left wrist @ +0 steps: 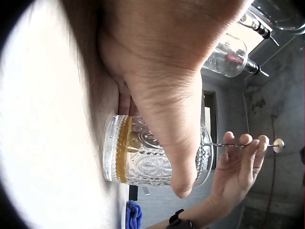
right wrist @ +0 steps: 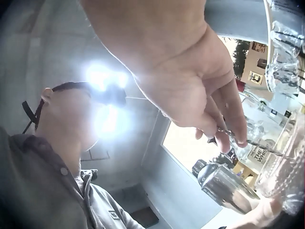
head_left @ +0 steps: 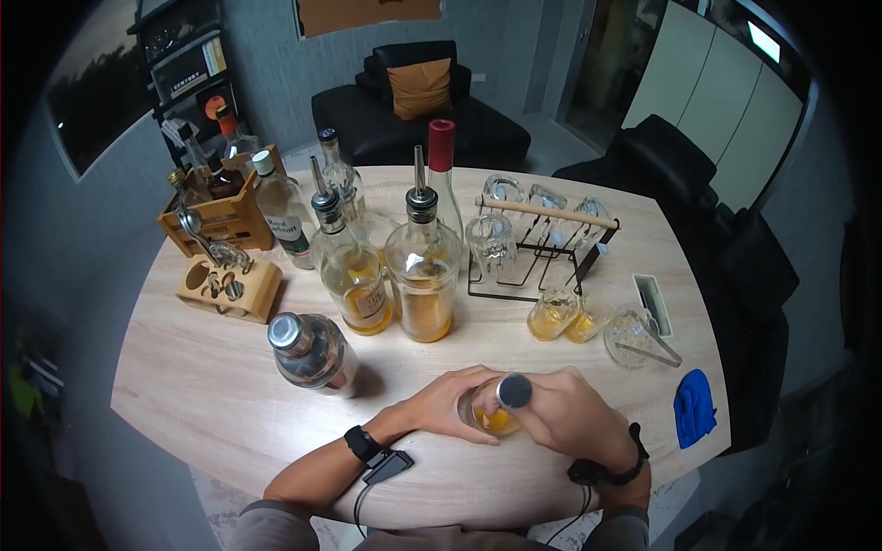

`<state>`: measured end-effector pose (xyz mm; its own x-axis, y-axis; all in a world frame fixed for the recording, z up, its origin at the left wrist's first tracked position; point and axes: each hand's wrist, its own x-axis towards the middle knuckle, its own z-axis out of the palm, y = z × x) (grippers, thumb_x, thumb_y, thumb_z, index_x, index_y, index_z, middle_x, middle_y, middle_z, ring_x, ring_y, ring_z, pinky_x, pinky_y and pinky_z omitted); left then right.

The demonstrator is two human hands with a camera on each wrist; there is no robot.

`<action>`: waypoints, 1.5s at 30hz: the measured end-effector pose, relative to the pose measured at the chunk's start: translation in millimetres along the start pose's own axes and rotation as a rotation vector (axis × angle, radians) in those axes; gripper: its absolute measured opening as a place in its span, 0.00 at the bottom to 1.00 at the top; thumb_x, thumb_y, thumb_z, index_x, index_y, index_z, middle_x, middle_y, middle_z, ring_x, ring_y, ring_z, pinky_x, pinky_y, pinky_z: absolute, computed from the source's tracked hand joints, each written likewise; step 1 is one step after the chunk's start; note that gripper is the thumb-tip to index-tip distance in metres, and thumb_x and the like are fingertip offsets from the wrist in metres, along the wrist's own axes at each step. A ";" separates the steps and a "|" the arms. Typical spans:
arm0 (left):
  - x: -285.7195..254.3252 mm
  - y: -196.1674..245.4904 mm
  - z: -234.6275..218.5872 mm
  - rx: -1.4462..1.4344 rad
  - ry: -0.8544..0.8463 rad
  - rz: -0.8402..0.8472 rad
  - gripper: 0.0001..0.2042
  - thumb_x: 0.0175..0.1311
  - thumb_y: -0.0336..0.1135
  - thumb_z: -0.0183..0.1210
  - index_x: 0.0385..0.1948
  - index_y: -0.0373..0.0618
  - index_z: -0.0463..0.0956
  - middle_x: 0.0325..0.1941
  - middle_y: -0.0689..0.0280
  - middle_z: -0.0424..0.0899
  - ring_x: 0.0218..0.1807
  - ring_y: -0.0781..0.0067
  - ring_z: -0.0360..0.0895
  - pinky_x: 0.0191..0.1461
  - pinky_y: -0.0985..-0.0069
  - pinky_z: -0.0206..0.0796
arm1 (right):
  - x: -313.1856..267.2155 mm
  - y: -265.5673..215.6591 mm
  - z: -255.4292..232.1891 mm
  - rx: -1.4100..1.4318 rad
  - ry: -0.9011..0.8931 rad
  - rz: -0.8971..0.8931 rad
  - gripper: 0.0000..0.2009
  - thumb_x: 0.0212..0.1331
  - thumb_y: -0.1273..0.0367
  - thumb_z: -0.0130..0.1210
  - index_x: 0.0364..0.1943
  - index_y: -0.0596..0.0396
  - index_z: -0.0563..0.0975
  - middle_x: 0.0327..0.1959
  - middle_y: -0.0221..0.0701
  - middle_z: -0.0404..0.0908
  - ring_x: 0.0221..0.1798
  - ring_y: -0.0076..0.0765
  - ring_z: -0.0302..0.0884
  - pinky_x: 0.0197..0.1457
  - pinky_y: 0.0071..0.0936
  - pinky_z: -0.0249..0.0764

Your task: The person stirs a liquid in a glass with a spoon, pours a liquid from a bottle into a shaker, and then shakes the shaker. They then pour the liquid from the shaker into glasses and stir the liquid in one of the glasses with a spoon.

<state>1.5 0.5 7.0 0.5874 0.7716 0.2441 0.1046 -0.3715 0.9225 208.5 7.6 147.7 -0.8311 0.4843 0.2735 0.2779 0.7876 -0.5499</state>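
A patterned glass (head_left: 493, 421) (left wrist: 157, 167) (right wrist: 286, 174) with amber liquid stands on the table near its front edge. Around its side curl the fingers and thumb of my left hand (head_left: 443, 404) (left wrist: 162, 76). Above the rim, my right hand (head_left: 574, 415) (left wrist: 238, 174) (right wrist: 176, 71) pinches the twisted stem of a metal stirrer (left wrist: 278, 145) (right wrist: 267, 148) topped by a round disc. The stem's lower part goes into the glass; its lower end cannot be made out. To the left of the glass stands a metal shaker (head_left: 317, 358) (right wrist: 228, 186).
Pourer bottles (head_left: 425, 285) stand behind the shaker, with a wooden tool holder (head_left: 257, 292) and bottle crate (head_left: 220, 220) at left. Toward the right are a glass rack (head_left: 551, 216), small amber-filled glasses (head_left: 552, 317), a glass bowl with tongs (head_left: 629, 340) and a blue cloth (head_left: 695, 409).
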 end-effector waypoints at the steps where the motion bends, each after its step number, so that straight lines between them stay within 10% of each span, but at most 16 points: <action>1: -0.4 -0.5 0.1 0.001 0.002 0.003 0.42 0.43 0.48 0.79 0.63 0.42 0.72 0.60 0.57 0.80 0.61 0.56 0.78 0.67 0.64 0.68 | -1.1 0.5 -3.0 -0.003 -0.001 -0.002 0.09 0.59 0.74 0.59 0.42 0.60 0.76 0.34 0.40 0.82 0.32 0.49 0.82 0.33 0.38 0.78; 45: 2.1 -2.5 -1.2 0.082 -0.007 0.083 0.42 0.45 0.48 0.79 0.64 0.41 0.71 0.60 0.56 0.80 0.61 0.56 0.78 0.67 0.65 0.68 | -4.4 -5.4 -5.2 -0.042 -0.138 -0.032 0.10 0.60 0.74 0.58 0.45 0.61 0.78 0.36 0.42 0.83 0.35 0.51 0.83 0.37 0.40 0.79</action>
<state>1.5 3.6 5.6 0.6026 0.7326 0.3165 0.1203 -0.4754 0.8715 213.1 3.1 153.6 -0.8972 0.4042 0.1780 0.2679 0.8186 -0.5081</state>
